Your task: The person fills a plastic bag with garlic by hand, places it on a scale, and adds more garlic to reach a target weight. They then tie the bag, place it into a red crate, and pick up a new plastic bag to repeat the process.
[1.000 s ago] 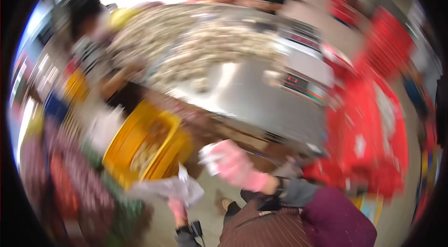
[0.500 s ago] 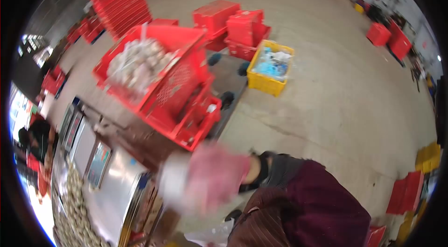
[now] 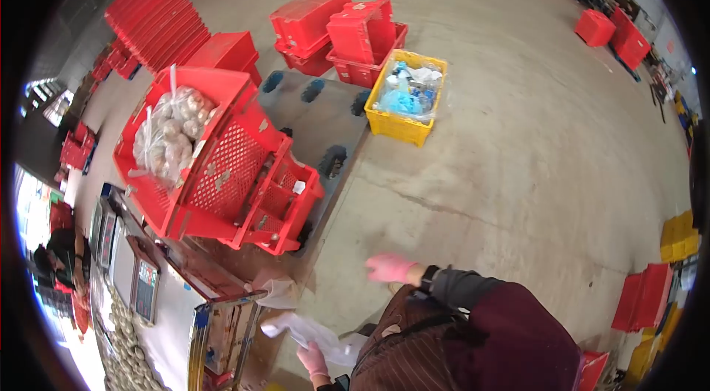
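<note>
My left hand [image 3: 313, 360], in a pink glove, is closed on a translucent plastic bag [image 3: 318, 338] beside the metal table's end. My right hand [image 3: 390, 269], also pink-gloved, is held out over the floor in front of my body, away from the bag; its fingers look pressed together and nothing shows in them. Ahead on the left, a red crate [image 3: 222, 177] holds clear bags of pale, round produce [image 3: 174, 136].
A metal table [image 3: 174, 317] with digital scales [image 3: 146, 280] and heaped round produce lies at the left. A yellow crate [image 3: 403, 126] with plastic bags stands by a grey pallet [image 3: 314, 106] and red crates [image 3: 307, 18]. A person [image 3: 66, 258] is at far left.
My right hand has moved away from the table side toward my body. My left hand with the plastic bag has come into view. The view has shifted, so the crates appear further left.
</note>
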The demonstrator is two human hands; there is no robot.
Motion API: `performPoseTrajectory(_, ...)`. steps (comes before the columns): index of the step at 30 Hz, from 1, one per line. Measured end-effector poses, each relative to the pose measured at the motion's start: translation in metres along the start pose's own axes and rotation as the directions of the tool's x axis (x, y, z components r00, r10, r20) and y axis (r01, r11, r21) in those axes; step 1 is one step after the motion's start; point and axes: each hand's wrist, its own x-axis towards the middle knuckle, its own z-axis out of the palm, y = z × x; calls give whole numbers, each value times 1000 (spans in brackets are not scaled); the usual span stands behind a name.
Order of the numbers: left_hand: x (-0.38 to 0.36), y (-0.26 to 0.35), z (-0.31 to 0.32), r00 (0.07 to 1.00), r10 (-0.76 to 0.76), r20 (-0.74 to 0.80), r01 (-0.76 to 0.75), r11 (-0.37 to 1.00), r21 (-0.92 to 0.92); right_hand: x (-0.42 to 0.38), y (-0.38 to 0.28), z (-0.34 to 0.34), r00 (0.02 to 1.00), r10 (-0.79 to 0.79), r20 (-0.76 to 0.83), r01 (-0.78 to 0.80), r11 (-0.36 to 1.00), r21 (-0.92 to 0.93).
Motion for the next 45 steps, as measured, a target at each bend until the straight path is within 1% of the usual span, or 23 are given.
performPoseTrajectory(2, -9, 71, -5, 973, 210, -91, -205, 977, 61, 8, -87, -14, 918, -201, 343, 240, 968, -76)
performPoseTrajectory(4, -16, 121, -19, 919, 335, -207, -310, 940, 143, 9, -158, -5, 714, -285, 640, 339, 940, 41)
performPoseTrajectory(6, -25, 157, -46, 853, 412, -322, -275, 877, 393, -1, -197, 40, 675, -551, 491, 485, 832, 268)
performPoseTrajectory(8, -33, 169, -79, 762, 418, -494, -172, 866, 469, -7, -240, 78, 597, -728, 335, 542, 675, 501)
performPoseTrajectory(10, -42, 159, -114, 673, 486, -557, -98, 806, 584, -32, -313, 65, 520, -723, 455, 143, 599, 788)
performPoseTrajectory(12, -55, 144, -147, 588, 526, -614, -39, 777, 628, -19, -336, 114, 560, -736, 379, 241, 583, 776)
performPoseTrajectory(14, -62, 120, -177, 570, 505, -648, -21, 797, 603, -21, -383, 128, 730, -506, 460, 110, 751, 651)
performPoseTrajectory(16, -76, 96, -208, 535, 473, -700, -56, 846, 530, -28, -432, 154, 748, -569, 341, 293, 744, 601)
performPoseTrajectory(19, -93, 54, -256, 396, 337, -854, 3, 930, 368, -27, -487, 205, 717, -541, 440, 222, 775, 591)
performPoseTrajectory(20, -100, 37, -271, 405, 327, -854, 21, 930, 366, -27, -504, 223, 723, -504, 472, 160, 788, 595)
performPoseTrajectory(22, -119, 4, -305, 369, 278, -887, 85, 940, 330, -24, -541, 264, 649, -487, 585, 49, 794, 606)
performPoseTrajectory(24, -134, -20, -331, 530, 227, -818, 116, 935, 335, -3, -570, 304, 453, -493, 743, -141, 783, 605)
performPoseTrajectory(25, -141, -33, -339, 661, 175, -730, 136, 928, 346, 8, -579, 317, 438, -496, 750, -117, 796, 595)
performPoseTrajectory(26, -152, -42, -351, 641, 149, -753, 165, 931, 325, -2, -596, 332, 432, -500, 750, -92, 803, 589)
performPoseTrajectory(28, -166, -54, -367, 444, 108, -889, -161, 986, 39, -31, -622, 348, 374, -500, 781, -78, 823, 563)
performPoseTrajectory(30, -169, -52, -388, 350, -39, -936, -110, 991, -82, -65, -638, 366, 285, -533, 797, 16, 834, 551)
performPoseTrajectory(32, -168, -41, -406, 238, -192, -952, -248, 936, -250, -66, -639, 390, 168, -502, 848, 6, 861, 509)
performPoseTrajectory(36, -141, -45, -422, 292, -387, -875, -330, 817, -472, -59, -656, 434, -44, -302, 952, -165, 942, 291)
performPoseTrajectory(37, -134, -47, -428, 175, -308, -935, -412, 840, -353, -66, -671, 433, -162, -312, 936, -170, 943, 285)
performPoseTrajectory(40, -105, -39, -451, 21, -228, -973, -350, 910, -221, -39, -701, 442, -240, -380, 893, 91, 907, 411)
performPoseTrajectory(42, -84, -29, -475, 1, -228, -974, -430, 879, -207, -28, -729, 447, -179, -313, 933, -225, 936, 271)
performPoseTrajectory(43, -73, -25, -487, 10, -259, -966, -492, 839, -231, -30, -746, 444, -107, -296, 949, -223, 938, 267)
performPoseTrajectory(45, -50, -20, -505, -10, -293, -956, -554, 798, -239, 3, -775, 443, -170, -403, 899, -89, 915, 393)
